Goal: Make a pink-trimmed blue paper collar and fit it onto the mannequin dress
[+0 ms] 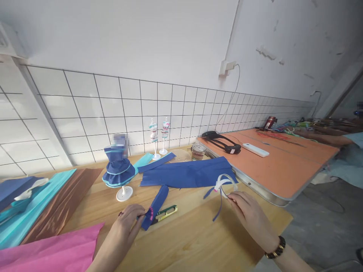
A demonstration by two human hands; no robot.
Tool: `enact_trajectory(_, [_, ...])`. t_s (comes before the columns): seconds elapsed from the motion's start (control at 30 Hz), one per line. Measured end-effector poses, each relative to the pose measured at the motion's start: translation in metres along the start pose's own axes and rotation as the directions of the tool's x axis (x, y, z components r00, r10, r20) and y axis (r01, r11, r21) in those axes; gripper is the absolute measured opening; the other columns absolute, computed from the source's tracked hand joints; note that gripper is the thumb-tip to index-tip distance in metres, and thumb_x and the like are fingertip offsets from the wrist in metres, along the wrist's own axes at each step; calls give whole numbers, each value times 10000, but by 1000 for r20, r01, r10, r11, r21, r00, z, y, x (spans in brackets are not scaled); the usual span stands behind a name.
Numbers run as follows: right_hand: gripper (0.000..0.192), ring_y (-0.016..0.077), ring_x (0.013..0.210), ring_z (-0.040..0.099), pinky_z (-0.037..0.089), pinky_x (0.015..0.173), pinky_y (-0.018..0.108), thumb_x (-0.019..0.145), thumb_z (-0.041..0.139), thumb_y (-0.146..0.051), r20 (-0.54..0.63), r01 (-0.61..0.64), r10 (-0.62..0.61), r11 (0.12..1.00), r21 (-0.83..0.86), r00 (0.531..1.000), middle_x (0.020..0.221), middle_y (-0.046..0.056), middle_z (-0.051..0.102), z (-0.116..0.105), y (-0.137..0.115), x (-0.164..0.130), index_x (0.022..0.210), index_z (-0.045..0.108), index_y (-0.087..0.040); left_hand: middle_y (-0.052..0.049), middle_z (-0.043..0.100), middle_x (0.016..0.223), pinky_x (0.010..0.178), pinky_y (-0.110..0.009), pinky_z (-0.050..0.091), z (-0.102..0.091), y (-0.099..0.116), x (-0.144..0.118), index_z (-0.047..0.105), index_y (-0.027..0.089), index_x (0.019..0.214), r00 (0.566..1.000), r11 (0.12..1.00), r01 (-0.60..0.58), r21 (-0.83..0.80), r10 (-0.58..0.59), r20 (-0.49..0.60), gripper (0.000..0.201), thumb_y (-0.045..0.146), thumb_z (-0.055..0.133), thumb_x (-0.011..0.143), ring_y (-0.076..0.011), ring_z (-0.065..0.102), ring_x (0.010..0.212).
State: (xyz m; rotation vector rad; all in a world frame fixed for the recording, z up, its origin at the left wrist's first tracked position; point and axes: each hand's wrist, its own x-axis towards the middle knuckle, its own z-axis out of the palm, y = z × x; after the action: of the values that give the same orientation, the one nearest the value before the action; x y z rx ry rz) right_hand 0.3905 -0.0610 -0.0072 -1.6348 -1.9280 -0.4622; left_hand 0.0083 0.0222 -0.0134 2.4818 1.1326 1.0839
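Observation:
My left hand (124, 225) is closed in a pinch on a small dark blue fabric piece (149, 213) with pink marks along its edge. Under that piece lies a narrow blue strip (160, 196), with green-and-yellow thread snips (168, 214) just to its right. My right hand (251, 211), wearing a beaded bracelet (276, 248), grips a looped white strip (224, 181). Thin dark blue tails and a bit of pink hang at the loop's left end. Beyond both hands a wide blue cloth (184, 173) lies flat on the wooden table (187, 241).
A mannequin in a blue ruffled dress (118, 170) stands left, with two small mannequins (153, 133) behind. Brown (64, 202), turquoise and pink cloth (56, 245) cover the left side. A glass jar (198, 151) sits by the orange table (283, 162), which holds a black headset (222, 142).

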Motion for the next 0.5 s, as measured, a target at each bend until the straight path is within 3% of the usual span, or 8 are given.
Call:
enact_trajectory(0.07, [151,197,827,603,504,717,333,890,406,-275,-19,-86,90,985,151,996,892,72,627,-6,-21,5,942,531,-208,-28,662,880,752,-266,487,-1,4,-1,612,232,847,996,994,83,-77,-82,24,160,310,472,838,-178,617,855])
enact_trajectory(0.13, [146,158,684,600,507,586,260,897,390,-282,27,-181,181,937,298,983,786,30,615,-10,-43,11,921,524,-227,-16,670,875,743,-264,484,-2,10,0,622,238,827,982,966,186,-180,-177,68,177,334,474,836,-177,621,839])
enact_trajectory(0.23, [139,139,622,597,494,554,224,900,382,-283,95,-184,158,882,435,983,683,-9,590,-9,-73,20,907,514,-238,-6,681,779,666,-247,487,-5,17,4,628,215,777,922,835,386,-391,-355,152,212,385,507,812,-173,629,738])
enact_trajectory(0.3, [141,143,640,607,494,582,232,902,373,-271,113,-128,85,877,463,990,690,-6,595,-3,-89,23,898,510,-237,-11,684,748,664,-252,486,-6,20,5,621,193,751,874,661,470,-585,-440,205,221,398,548,789,-172,626,717])
enact_trajectory(0.4, [140,154,646,604,487,582,257,902,368,-239,114,-21,-35,890,455,993,718,13,602,11,-109,27,889,507,-230,-56,689,935,720,-277,485,-9,23,4,614,180,780,832,253,464,-849,-454,320,163,341,593,780,-202,617,897])
enact_trajectory(0.5, [136,177,693,611,492,627,304,894,379,-189,47,154,-188,905,395,981,797,47,635,23,-125,32,926,506,-225,-114,651,1060,678,-263,491,-15,27,2,631,153,807,825,-66,427,-902,-381,418,119,260,639,757,-250,575,1037])
